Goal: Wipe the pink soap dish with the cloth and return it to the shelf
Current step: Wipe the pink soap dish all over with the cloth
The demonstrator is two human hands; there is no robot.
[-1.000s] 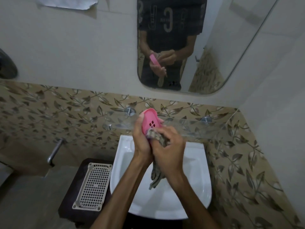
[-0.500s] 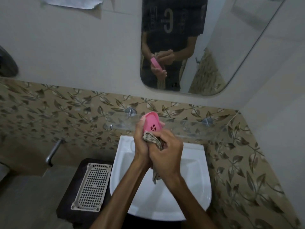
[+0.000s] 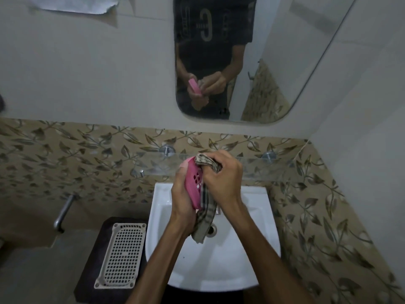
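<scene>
Above the white basin (image 3: pixel 252 249), fingers (image 3: pixel 215 165) of the right hand (image 3: pixel 221 178) curled round a bunched checked cloth (image 3: pixel 206 161), pressing it against the upper end of the pink soap dish (image 3: pixel 192 183). Cloth tail hangs down past the dish toward the drain. Left hand (image 3: pixel 183 200) grips the dish from its left side, thumb tip near the top edge; dish tilted on edge, perforated face toward the cloth. Glass shelf (image 3: pixel 274 170) just behind both hands, on the leaf-patterned tile. Beige perforated tray (image 3: pixel 121 255) on a dark stand left of the basin. Mirror (image 3: pixel 274 62) above reflects the hands.
</scene>
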